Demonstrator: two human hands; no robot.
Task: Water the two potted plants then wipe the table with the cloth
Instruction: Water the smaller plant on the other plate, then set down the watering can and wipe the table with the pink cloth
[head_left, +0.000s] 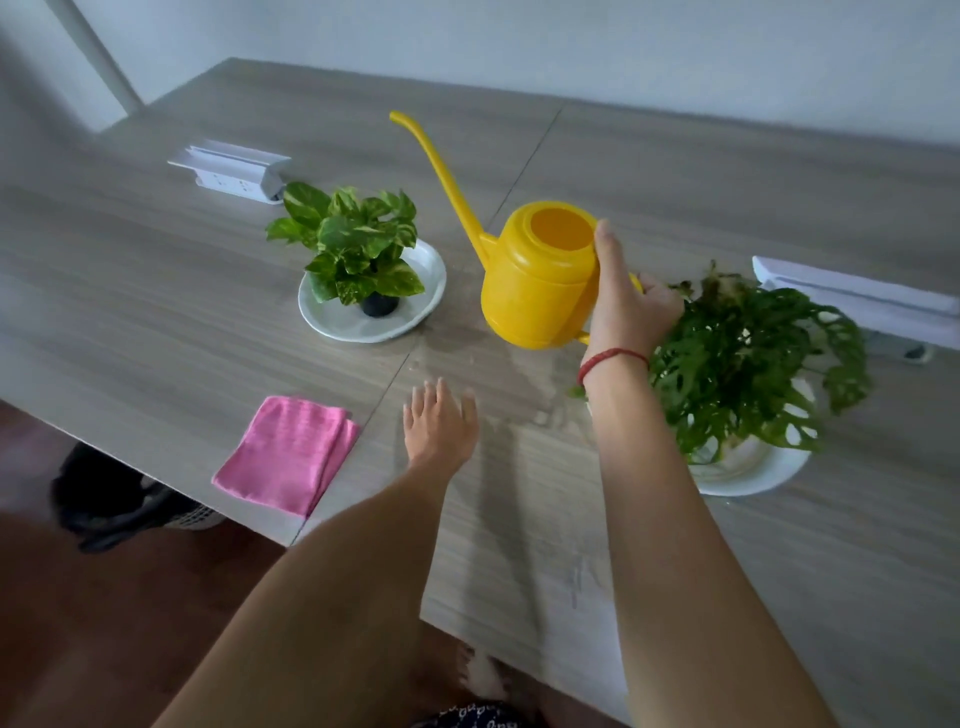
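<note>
My right hand (626, 306) grips the handle of a yellow watering can (535, 275), held just above the table with its long spout pointing up and to the far left. Left of the can, a small leafy plant (353, 244) in a black pot stands on a white plate (415, 306). To the right, a bushy dark green plant (748, 358) sits on another white plate (753, 478). My left hand (439, 423) rests flat on the table, fingers spread, holding nothing. A folded pink cloth (288, 452) lies near the table's front edge, left of that hand.
The wooden table (156, 291) has a seam running between the two plants. White socket boxes sit at the far left (234, 171) and far right (852, 301). Damp patches mark the surface near my hands. A dark object (114, 499) lies on the floor under the table's edge.
</note>
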